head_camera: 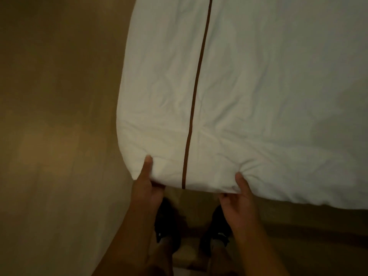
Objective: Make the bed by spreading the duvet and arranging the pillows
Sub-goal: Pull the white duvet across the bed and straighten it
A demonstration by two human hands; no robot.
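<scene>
A white duvet [258, 96] with a thin brown stripe [196, 92] running away from me fills the upper right of the head view. Its near edge hangs just in front of me. My left hand [148, 188] pinches the duvet's near left corner, thumb on top and fingers underneath. My right hand [239, 198] grips the same near edge to the right of the stripe, thumb pressed into the fabric. No pillows are in view.
Tan floor [59, 136] lies along the left side of the bed. My two dark shoes [167, 222] stand on the floor below the duvet edge. The lighting is dim and warm.
</scene>
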